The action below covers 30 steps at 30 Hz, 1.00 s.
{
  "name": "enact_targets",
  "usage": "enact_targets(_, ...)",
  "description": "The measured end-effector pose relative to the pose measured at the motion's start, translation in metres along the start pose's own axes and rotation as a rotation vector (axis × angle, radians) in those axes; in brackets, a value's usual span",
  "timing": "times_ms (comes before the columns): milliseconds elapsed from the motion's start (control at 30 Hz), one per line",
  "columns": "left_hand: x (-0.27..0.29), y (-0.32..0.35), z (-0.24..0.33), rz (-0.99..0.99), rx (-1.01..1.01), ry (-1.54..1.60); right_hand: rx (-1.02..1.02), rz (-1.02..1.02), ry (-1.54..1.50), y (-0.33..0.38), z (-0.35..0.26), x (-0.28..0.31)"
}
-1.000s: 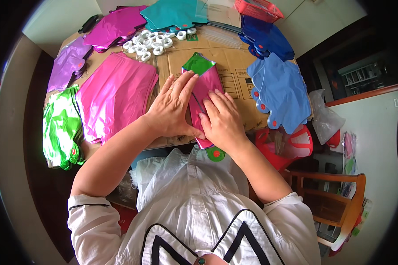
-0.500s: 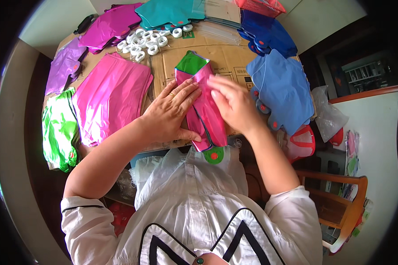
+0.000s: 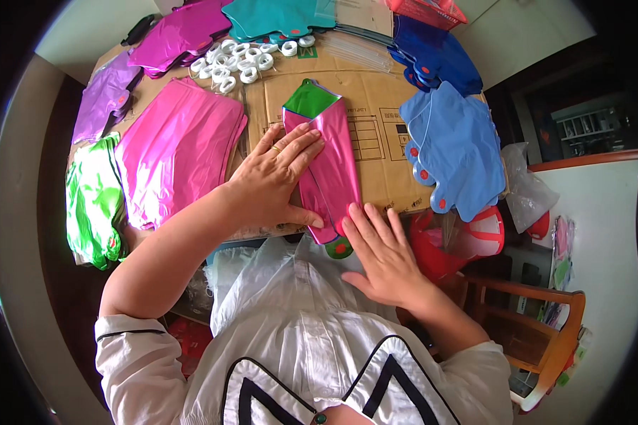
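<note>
A flat foil balloon (image 3: 333, 152), folded into a long strip, lies on the cardboard. Its outside is shiny pink, a green part (image 3: 312, 99) shows at the far end, and a green tab with a red dot (image 3: 341, 248) hangs over the near edge. My left hand (image 3: 276, 166) rests flat on its left side, fingers spread and thumb near the bottom end. At the lower right edge of the strip, my right hand (image 3: 383, 255) has its fingers stretched out, the tips touching or just beside the foil. Neither hand grips anything.
Flat foil stacks ring the cardboard (image 3: 269, 92): pink (image 3: 181, 149), green (image 3: 92, 205), purple (image 3: 103, 99), magenta (image 3: 181, 39), teal (image 3: 276, 18), dark blue (image 3: 436, 53) and light blue (image 3: 457, 145). White ribbon rolls (image 3: 230, 60) and clear straws (image 3: 358, 49) lie behind. A red basket (image 3: 461, 237) stands right.
My right hand has slid from the upper right of the foil strip toward me, to its lower right edge. The strip looks flatter and smoother there. My left hand has stayed in place.
</note>
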<state>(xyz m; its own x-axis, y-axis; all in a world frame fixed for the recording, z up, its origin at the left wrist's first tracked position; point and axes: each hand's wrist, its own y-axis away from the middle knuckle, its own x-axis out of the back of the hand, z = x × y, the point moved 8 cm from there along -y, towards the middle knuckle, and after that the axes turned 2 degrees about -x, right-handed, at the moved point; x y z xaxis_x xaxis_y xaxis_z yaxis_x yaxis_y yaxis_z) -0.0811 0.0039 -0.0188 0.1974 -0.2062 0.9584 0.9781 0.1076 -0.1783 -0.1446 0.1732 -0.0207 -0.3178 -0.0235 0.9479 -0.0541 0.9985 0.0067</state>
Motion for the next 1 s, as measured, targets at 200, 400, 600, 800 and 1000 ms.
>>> enact_targets(200, -0.002, 0.006, 0.0, 0.034, 0.012, -0.041, -0.405, 0.412, -0.607, -0.062, 0.094, 0.058)
enact_targets(400, 0.001, 0.007, -0.002, 0.05, 0.058, -0.116, -0.53, -0.214, -0.314, -0.144, 0.101, 0.025)
enact_targets(600, 0.029, 0.028, -0.023, 0.605, 0.36, 0.968, -0.463, 0.104, -0.8, -0.113, 0.1, 0.023)
enact_targets(800, -0.007, 0.022, 0.012, 0.29, 0.584, 1.792, -0.335, 0.283, -1.361, -0.078, 0.055, 0.031)
enact_targets(1000, 0.017, 0.029, 0.026, 0.239, 0.528, 1.527, -0.237, 0.022, -1.471, -0.05, 0.018, 0.024)
